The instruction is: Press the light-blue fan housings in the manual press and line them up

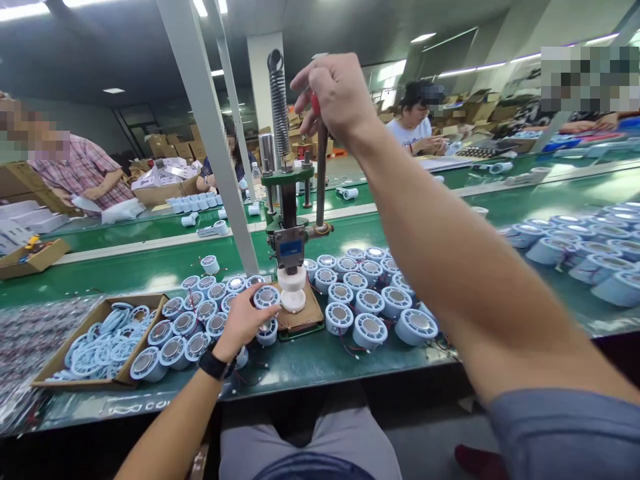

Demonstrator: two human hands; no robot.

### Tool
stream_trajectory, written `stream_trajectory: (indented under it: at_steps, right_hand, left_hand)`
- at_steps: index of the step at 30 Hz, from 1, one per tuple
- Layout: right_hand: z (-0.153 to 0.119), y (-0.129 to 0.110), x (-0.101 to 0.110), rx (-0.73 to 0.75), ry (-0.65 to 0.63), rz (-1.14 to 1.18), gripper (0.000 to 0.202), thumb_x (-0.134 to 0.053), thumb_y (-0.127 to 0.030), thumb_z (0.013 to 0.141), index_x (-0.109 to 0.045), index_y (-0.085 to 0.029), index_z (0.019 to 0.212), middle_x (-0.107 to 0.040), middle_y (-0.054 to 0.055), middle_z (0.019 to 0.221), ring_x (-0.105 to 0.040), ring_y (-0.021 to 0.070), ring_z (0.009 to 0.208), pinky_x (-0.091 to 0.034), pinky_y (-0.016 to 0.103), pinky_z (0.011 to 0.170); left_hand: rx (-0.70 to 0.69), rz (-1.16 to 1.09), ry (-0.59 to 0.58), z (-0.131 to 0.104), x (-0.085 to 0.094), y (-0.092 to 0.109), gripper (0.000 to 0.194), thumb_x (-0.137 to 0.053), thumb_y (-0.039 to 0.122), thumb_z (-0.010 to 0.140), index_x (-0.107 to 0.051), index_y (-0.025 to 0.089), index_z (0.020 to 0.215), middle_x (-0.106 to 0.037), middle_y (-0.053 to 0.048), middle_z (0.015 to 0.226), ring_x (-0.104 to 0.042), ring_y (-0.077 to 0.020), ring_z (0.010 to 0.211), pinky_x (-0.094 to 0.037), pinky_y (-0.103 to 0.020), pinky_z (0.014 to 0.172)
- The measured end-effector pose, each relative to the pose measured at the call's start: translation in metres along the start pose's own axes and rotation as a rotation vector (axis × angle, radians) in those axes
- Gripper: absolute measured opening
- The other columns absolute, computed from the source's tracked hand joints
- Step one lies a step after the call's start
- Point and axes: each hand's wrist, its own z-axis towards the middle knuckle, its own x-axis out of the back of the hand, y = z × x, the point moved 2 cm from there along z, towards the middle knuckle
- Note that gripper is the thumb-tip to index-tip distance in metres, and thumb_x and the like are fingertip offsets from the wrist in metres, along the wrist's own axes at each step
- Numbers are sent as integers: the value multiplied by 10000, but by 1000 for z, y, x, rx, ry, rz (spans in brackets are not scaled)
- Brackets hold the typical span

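Note:
My left hand, a dark band at its wrist, grips a light blue round housing with a metal disc in its top, thumb and fingers around its sides. It is just left of the white lower pad of a green hand press. My right hand is raised at the red knob of the press lever, curled over it with some fingers loosely extended. The white upper pad sits close above the lower one. Similar housings stand in rows left of the press, and more to its right.
A cardboard box of light blue rings stands at the left, beside a pile of wired parts. More housings cover the far right. A grey post rises behind the press. Several people work across the green bench.

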Motion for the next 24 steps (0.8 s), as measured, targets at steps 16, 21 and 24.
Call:
stream_trajectory:
  at_steps: [16, 21, 24]
  right_hand:
    - [-3, 4, -12, -82, 105, 87, 725, 12, -249, 826, -406, 176, 1238, -664, 65, 1002, -620, -30, 613, -415, 97, 635]
    - [-102, -29, 10, 202, 290, 146, 428, -308, -173, 939, -600, 10, 1193, -671, 15, 990, -673, 27, 803, -522, 165, 756]
    - [-175, -25, 14, 265, 344, 121, 431, -264, -217, 996, -630, -116, 1201, -636, 3, 1187, -638, 87, 1099, -526, 238, 929]
  left_hand:
    - [-66, -269, -342, 46, -44, 8, 522, -807, 286, 672, -632, 105, 1130, -698, -122, 1178, -641, -283, 1108, -465, -438, 1030]
    - [-97, -215, -311, 39, -20, 7, 872, -826, 230, 630, -442, 143, 1409, -567, -168, 1388, -553, -303, 1268, -398, -456, 1111]
    - [-82, -22, -130, 22, 20, -6, 910, -765, 247, 696, -331, 159, 1491, -539, -161, 1422, -509, -294, 1321, -350, -476, 1151]
